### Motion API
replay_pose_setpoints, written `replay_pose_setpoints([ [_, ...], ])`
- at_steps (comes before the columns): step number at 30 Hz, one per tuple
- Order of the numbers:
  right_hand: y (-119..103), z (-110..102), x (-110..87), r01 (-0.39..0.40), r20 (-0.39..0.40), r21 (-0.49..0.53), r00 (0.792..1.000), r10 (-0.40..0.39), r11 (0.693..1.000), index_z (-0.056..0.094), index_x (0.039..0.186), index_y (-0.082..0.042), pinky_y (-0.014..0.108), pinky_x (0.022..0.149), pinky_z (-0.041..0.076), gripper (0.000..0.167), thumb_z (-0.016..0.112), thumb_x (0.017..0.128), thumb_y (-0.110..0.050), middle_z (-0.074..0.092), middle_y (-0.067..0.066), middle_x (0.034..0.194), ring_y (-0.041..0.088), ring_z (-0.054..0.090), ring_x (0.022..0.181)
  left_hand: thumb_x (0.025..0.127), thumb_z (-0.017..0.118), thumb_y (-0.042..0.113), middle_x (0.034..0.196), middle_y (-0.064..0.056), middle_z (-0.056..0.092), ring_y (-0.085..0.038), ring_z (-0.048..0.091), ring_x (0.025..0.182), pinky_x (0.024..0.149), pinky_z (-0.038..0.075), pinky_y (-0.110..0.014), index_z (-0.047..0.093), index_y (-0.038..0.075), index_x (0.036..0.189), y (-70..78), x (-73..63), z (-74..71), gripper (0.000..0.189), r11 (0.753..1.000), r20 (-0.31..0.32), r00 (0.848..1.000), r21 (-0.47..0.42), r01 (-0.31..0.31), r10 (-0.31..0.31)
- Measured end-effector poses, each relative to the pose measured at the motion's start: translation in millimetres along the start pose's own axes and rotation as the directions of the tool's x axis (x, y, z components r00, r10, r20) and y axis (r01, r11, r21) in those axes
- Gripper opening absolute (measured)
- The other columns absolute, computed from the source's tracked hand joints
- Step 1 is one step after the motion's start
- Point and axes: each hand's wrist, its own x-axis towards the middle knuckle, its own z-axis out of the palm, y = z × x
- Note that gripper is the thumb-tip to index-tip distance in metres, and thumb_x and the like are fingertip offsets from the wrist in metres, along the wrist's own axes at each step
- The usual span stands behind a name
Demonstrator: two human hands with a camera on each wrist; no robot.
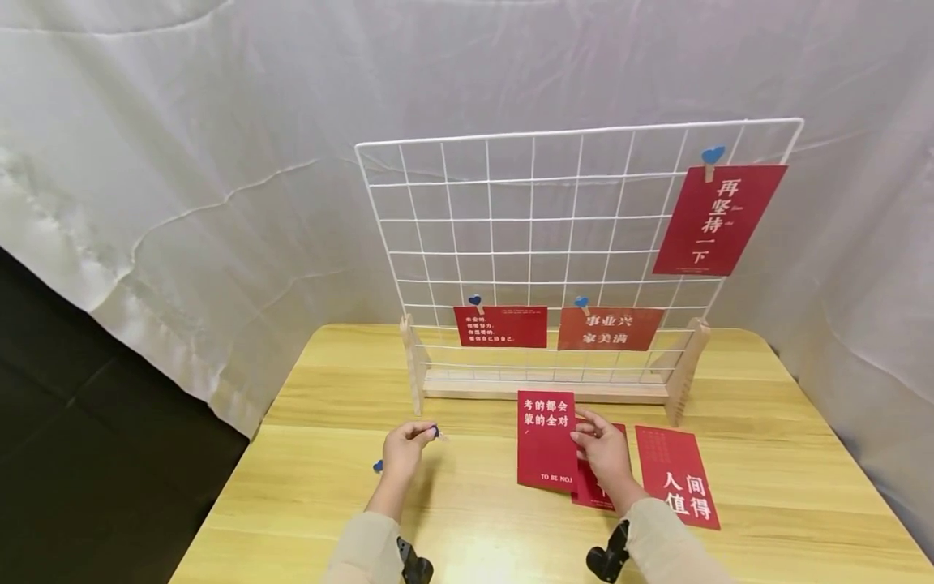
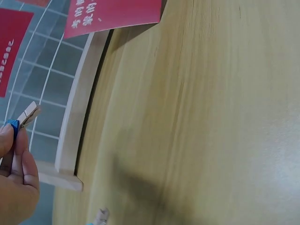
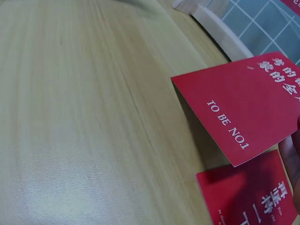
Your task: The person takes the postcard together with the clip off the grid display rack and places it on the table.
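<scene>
While three cards (image 1: 501, 326) hang on the rack (image 1: 474, 389), I see two loose cards (image 1: 674, 462) lower right. Left hand (image 1: 404, 450) pinches a clip (image 2: 28, 114), right hand (image 1: 607, 456) another card (image 1: 546, 450).

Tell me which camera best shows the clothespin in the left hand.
The left wrist view: the clothespin appears large there, with its wooden end clear of the left hand. The head view shows it only tiny, mainly its blue top; the right wrist view doesn't show it.
</scene>
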Motion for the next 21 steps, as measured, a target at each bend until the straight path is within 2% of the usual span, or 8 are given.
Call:
replay_pose_setpoints([
  [11, 11.2, 6.9, 2.3, -0.021, 0.003, -0.029, 1.000, 0.021, 0.999, 0.050, 0.118, -0.002, 0.025, 0.051, 0.048, 0.037, 0.053, 0.082, 0.004, 0.055, 0.008, 0.081, 0.009, 0.052, 0.066, 0.080, 0.059, 0.003, 0.082, -0.008, 0.060, -0.020, 0.055, 0.078, 0.073, 0.044, -0.035, 0.062, -0.006, 0.091, -19.8, -14.3, -6.4, 0.014, 0.995, -0.025, 0.996, -0.052, 0.088, -0.089],
  [17, 17.3, 9.8, 4.0, -0.051, -0.001, -0.043, 0.999, 0.051, 0.998, 0.050, 0.118, -0.001, 0.025, 0.050, 0.048, 0.037, 0.051, 0.082, 0.006, 0.057, 0.008, 0.082, 0.011, 0.055, 0.066, 0.080, 0.058, 0.002, 0.088, -0.012, 0.061, -0.025, 0.056, 0.084, 0.075, 0.045, -0.036, 0.062, -0.007, 0.092, -33.5, -20.8, -19.5, 0.015, 0.993, -0.057, 0.992, -0.025, 0.114, -0.116],
  [21, 19.9, 13.0, 5.4, -0.045, 0.003, -0.057, 0.999, 0.045, 0.997, 0.050, 0.117, 0.000, 0.024, 0.048, 0.047, 0.037, 0.052, 0.081, 0.007, 0.057, 0.010, 0.082, 0.011, 0.054, 0.062, 0.079, 0.058, -0.002, 0.090, -0.017, 0.060, -0.026, 0.056, 0.086, 0.076, 0.046, -0.035, 0.060, -0.011, 0.093, -42.1, -22.9, -30.5, 0.017, 0.990, -0.078, 0.988, -0.052, 0.128, -0.132],
])
